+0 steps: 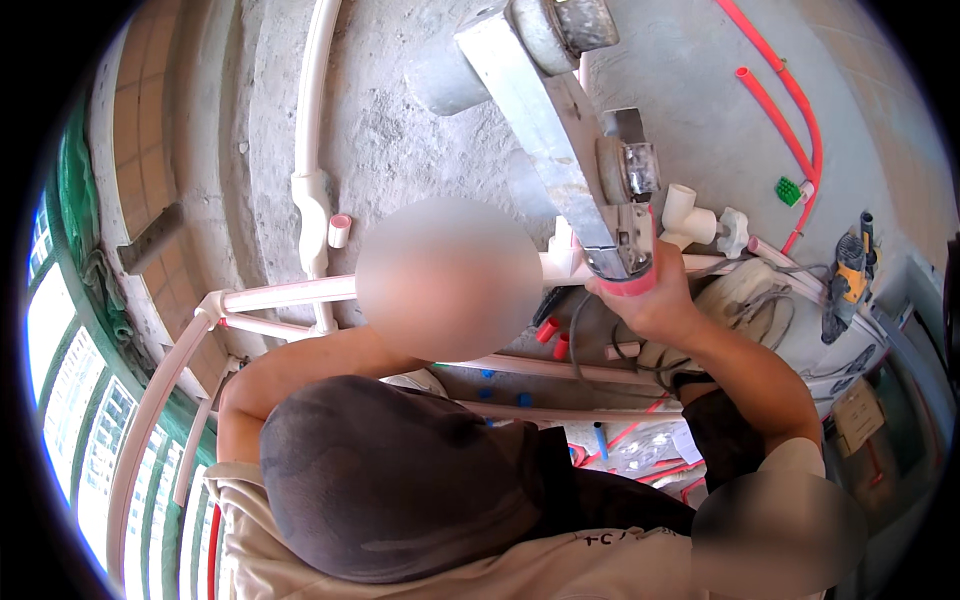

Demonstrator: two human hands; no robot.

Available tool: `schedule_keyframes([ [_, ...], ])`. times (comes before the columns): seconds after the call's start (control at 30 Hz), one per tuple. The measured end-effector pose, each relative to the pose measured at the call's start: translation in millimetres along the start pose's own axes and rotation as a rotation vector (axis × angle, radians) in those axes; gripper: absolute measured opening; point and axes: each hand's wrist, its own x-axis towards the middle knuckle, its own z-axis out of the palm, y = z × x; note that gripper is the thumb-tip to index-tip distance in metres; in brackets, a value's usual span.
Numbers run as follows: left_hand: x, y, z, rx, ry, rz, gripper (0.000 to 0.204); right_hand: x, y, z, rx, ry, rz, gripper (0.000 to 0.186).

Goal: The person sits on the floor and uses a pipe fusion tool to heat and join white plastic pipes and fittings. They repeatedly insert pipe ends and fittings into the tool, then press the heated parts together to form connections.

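Observation:
My right hand [655,300] is closed around the red lower end of a pipe fusion welder [560,140]. Its long metal heating plate slants up and away to the left, with round metal heating dies on both faces. A white tee fitting [565,252] in a white pipe sits just left of that hand. My left forearm [310,370] reaches in from the left toward the same pipe. A blurred patch covers my left hand [449,285], so neither its fingers nor anything in them can be made out.
White pipes [285,292] form a frame around my arms. A short pink pipe piece [340,231] lies on rough concrete. To the right are a white elbow fitting [688,217], grey cable, a yellow-black power tool [850,280] and red pipes [775,115]. Green netting [78,190] hangs at far left.

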Motion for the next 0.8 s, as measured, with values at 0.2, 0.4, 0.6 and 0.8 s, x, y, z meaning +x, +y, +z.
schedule_keyframes([
  [0.2,-5,-1,-2,-0.021,-0.015,-0.066,0.028,0,2,7,0.04,0.068,0.031,0.035],
  [0.4,-9,-3,1,-0.017,0.024,-0.05,0.028,-17,24,13,0.113,0.087,0.073,0.046],
  [0.6,-4,-1,10,-0.049,0.012,-0.041,0.027,-18,20,-1,0.067,-0.014,0.217,0.046],
  [0.8,2,5,6,-0.064,-0.032,-0.056,0.027,-21,29,-5,0.02,-0.032,0.069,0.054],
])
